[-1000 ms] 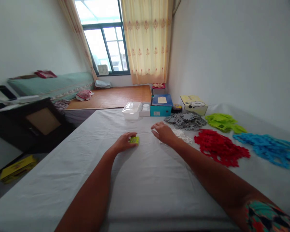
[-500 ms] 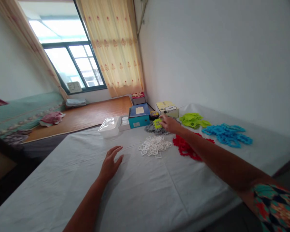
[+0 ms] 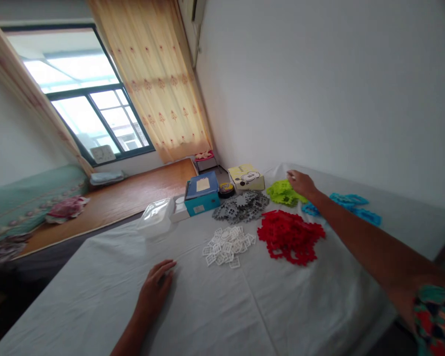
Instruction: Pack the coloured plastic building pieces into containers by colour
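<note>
My right hand (image 3: 301, 183) is over the back of a pile of lime-green plastic pieces (image 3: 285, 193), its fingers drawn together. What they hold, if anything, is too small to make out. My left hand (image 3: 157, 282) lies on the white sheet (image 3: 203, 306), fingers loosely bent and apart from the thumb, with nothing in it. Between the hands are white square lattice pieces (image 3: 228, 245) in a loose heap. Red plastic pieces (image 3: 291, 236) form a larger heap in front of the green one. Grey notched pieces (image 3: 241, 206) lie behind the white ones.
Blue pieces (image 3: 350, 201) lie on the right, partly behind my right forearm. Along the far edge stand a clear plastic container (image 3: 156, 216), a blue box (image 3: 203, 193), a round dark tin (image 3: 226, 189) and a yellow box (image 3: 246, 178). A white wall (image 3: 319, 89) rises behind.
My right hand has moved right, from above the grey pile to the green pile; the green piece it held no longer shows in its fingers. My left hand has lowered toward the sheet. The view has shifted.
</note>
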Demonstrator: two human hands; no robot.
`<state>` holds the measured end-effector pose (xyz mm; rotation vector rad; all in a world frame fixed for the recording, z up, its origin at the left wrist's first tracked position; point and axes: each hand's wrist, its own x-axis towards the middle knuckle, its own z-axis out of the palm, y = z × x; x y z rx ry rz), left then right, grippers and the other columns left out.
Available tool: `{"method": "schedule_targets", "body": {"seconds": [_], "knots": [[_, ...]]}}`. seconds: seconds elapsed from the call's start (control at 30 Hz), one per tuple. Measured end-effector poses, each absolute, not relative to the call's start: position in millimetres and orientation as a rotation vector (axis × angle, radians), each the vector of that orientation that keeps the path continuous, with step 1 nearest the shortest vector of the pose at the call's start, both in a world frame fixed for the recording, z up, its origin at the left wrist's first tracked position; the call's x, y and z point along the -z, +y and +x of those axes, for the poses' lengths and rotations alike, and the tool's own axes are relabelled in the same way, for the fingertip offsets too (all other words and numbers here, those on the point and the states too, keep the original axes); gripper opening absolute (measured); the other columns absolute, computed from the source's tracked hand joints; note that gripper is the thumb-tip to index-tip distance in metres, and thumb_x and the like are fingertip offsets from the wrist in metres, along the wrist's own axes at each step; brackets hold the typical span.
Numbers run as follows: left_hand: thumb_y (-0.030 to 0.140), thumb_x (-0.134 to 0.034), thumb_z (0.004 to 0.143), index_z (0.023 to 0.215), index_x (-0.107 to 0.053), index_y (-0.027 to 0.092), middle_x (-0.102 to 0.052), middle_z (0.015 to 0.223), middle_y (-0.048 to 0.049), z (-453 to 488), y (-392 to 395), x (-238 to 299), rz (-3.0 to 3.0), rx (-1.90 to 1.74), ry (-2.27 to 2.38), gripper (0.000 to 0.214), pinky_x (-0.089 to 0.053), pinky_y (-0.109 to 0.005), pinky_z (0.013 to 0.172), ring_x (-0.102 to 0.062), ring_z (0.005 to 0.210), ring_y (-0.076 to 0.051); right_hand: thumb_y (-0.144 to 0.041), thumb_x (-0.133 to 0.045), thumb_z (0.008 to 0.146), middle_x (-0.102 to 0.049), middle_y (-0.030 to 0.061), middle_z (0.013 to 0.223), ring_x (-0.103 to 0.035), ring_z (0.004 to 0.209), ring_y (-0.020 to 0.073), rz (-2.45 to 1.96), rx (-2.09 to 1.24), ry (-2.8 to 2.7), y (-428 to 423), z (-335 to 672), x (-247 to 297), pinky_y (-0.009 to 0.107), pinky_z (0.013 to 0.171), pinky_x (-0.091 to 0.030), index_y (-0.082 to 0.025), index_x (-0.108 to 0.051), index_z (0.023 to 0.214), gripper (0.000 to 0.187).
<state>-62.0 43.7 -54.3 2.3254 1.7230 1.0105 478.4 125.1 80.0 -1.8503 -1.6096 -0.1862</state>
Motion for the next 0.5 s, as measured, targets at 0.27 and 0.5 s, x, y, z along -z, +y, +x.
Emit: {"method": "schedule_targets", "body": {"seconds": [0.27, 0.5], "knots": [[0.042, -0.046, 0.09, 0.109, -0.071, 0.026, -0.068, 0.113, -0.0063, -48, 46, 50, 2.489, -0.726, 1.786, 0.035, -0.053, -0.044, 0.096, -0.062, 0.107, -0.025, -0.037, -0.055, 0.093, -0.073, 0.0028, 0.097, -0.064, 0.088, 0.0147, -0.45, -0.313, -2.645, 21, 307, -25, 0.025, 0.08, -0.047, -0.021, -0.07, 0.104, 0.025], [0.038, -0.043, 0.092, 0.115, -0.067, 0.025, -0.065, 0.116, -0.0066, -40, 39, 44, 2.528, -0.666, 1.816, 0.036, -0.051, -0.044, 0.097, -0.06, 0.108, -0.023, -0.031, -0.052, 0.095, -0.07, 0.0049, 0.115, -0.06, 0.096, 0.0154, -0.145, -0.261, -2.639, 5, 265, 33, 0.027, 0.094, -0.041, -0.017, -0.066, 0.106, 0.023]]}}
